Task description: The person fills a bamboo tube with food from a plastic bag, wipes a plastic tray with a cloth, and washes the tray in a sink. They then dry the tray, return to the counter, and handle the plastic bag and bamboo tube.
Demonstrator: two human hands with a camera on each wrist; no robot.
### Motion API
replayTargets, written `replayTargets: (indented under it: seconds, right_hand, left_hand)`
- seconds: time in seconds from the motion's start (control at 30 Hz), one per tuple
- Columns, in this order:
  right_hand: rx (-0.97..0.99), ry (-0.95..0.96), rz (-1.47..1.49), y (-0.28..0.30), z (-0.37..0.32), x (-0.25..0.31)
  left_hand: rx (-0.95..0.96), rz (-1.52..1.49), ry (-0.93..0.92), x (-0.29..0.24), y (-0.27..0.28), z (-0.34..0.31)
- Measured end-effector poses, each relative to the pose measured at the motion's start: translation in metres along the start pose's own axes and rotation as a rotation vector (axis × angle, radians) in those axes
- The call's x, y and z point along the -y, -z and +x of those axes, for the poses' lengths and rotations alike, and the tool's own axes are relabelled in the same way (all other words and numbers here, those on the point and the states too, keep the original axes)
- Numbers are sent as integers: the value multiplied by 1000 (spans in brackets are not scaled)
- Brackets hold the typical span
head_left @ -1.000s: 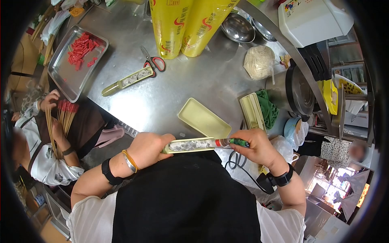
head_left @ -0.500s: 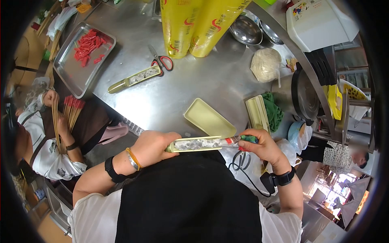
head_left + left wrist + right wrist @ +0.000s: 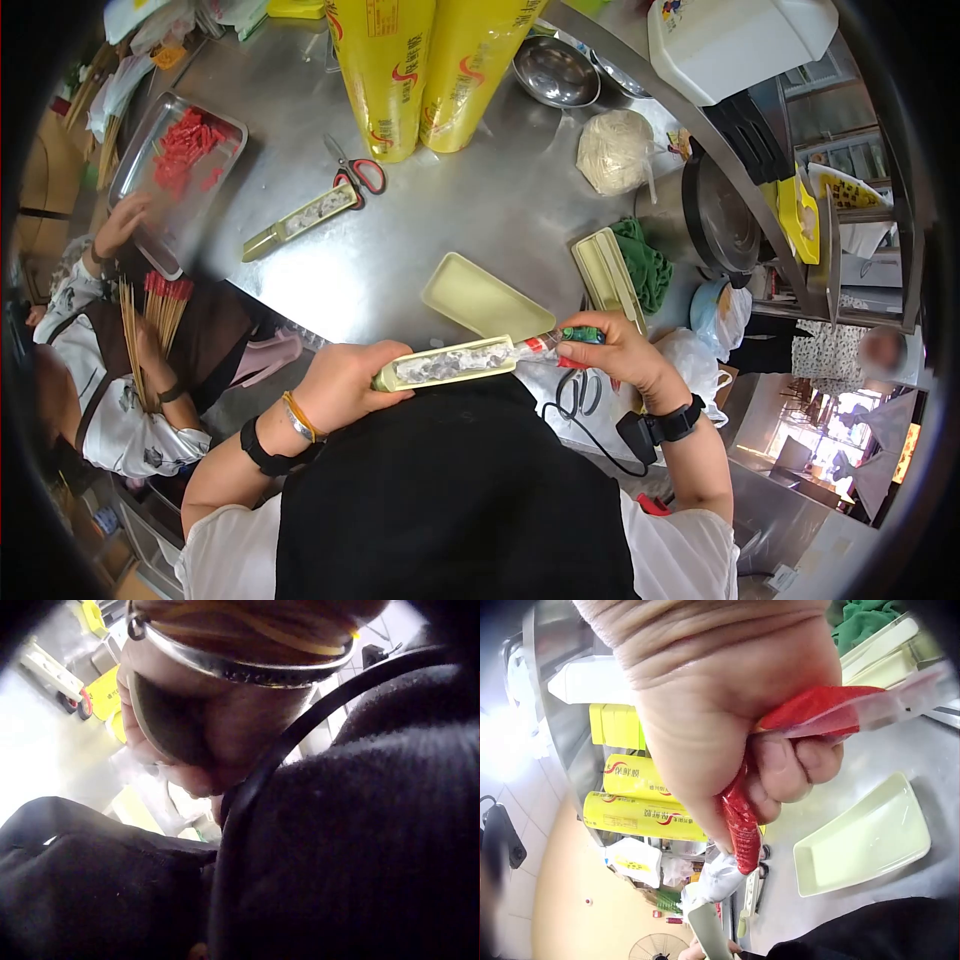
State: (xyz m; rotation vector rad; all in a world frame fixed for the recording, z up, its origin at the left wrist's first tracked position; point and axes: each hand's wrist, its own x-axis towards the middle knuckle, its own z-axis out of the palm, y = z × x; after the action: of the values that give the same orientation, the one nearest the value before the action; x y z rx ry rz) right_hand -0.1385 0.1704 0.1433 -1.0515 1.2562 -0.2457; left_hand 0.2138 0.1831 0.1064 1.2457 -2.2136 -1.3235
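Observation:
In the head view, my left hand [image 3: 345, 385] holds the left end of a narrow pale green box [image 3: 455, 382] with grey-white contents, close against the black apron. Fingers of my right hand [image 3: 620, 355] pinch a red, green and clear wrapper [image 3: 583, 335] at the box's right end. The right wrist view has the right hand [image 3: 727, 697] curled round the red wrapper [image 3: 741, 825], a clear strip sticking out of the fist. Seen by the left wrist camera, the left hand [image 3: 240, 727] curls round the box end [image 3: 169, 724]; its contents are hidden there.
An empty green tray [image 3: 480, 295] lies just beyond the box. Farther off are scissors [image 3: 350, 170], another filled box [image 3: 300, 218], yellow rolls [image 3: 385, 80] and a metal tray [image 3: 225, 150] of red pieces. At left, another person's hand [image 3: 122, 222] is beside that metal tray.
The held box has tilted, its right end now higher than its left. The other person's hand has moved up to the metal tray. The head view has shifted.

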Motion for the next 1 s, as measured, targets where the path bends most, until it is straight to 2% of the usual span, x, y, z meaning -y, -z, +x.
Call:
replayTargets:
  seconds: [0.13,0.2,0.27,0.33,0.37,0.47,0.5,0.53,0.6,0.73,1.0]
  right_hand:
    - [-74,20,145,-10,0,-6]
    - [-110,96,160,-12,3,-19]
    - [-127,9,399,-13,2,-26]
    - [-118,24,442,-13,6,-50]
    - [-132,69,561,-16,6,-55]
    - [-128,155,758,-22,4,-62]
    - [-142,181,830,-24,2,-62]
    - [-124,187,827,-25,0,-61]
    - [-208,206,823,-28,-3,-60]
    - [-269,240,725,-28,-6,-69]
    - [-309,261,847,-30,-4,-59]
  left_hand:
    - [-46,-48,-1,-3,3,0]
    - [-75,-52,3,0,4,-1]
    - [-108,-48,19,6,4,-1]
    - [-127,-35,78,13,9,-1]
    - [-156,12,111,17,12,2]
    - [-300,169,155,53,15,12]
    - [-285,203,216,67,17,17]
    - [-298,213,225,81,19,20]
    - [-301,336,376,108,23,26]
    - [-335,397,446,137,33,34]
    - [-394,549,327,142,45,36]
